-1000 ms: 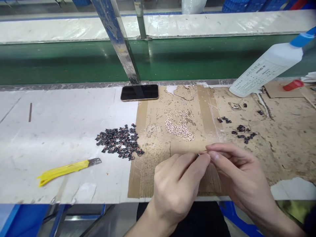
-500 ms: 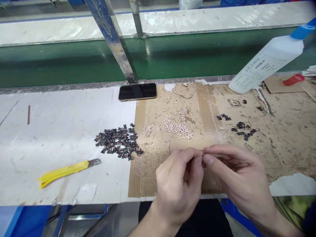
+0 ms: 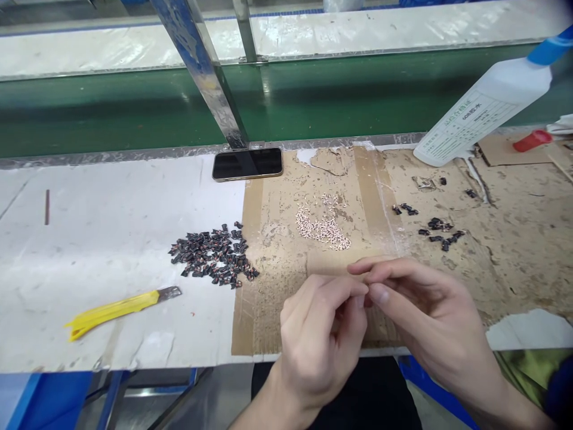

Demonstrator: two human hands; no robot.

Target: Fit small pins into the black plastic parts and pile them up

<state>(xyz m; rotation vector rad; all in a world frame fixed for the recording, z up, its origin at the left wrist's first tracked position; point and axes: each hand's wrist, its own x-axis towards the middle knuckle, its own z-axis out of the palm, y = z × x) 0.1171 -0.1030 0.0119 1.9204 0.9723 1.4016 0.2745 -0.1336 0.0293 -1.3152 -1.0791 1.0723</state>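
My left hand (image 3: 320, 337) and my right hand (image 3: 425, 316) meet fingertip to fingertip over the front of the cardboard sheet (image 3: 277, 298). Both are closed in a pinch, and whatever lies between the tips is too small and hidden to make out. Just beyond them lies a scatter of tiny copper-pink pieces (image 3: 323, 230). To the left is a heap of small black parts with coppery bits (image 3: 210, 254). A smaller group of the same black parts (image 3: 441, 233) rests on the cardboard, right of the hands.
A yellow utility knife (image 3: 114, 310), blade out, lies front left. At the back are a phone (image 3: 248, 164) and a metal post (image 3: 215, 89). A white bottle with a blue cap (image 3: 481, 113) leans at the right, near a red cap (image 3: 532, 140). Behind runs a green belt (image 3: 111, 116).
My right fingers have lifted and spread slightly, with one fingertip now reaching farther left over the left hand's fingertips. The left hand has barely moved. The view has shifted a little.
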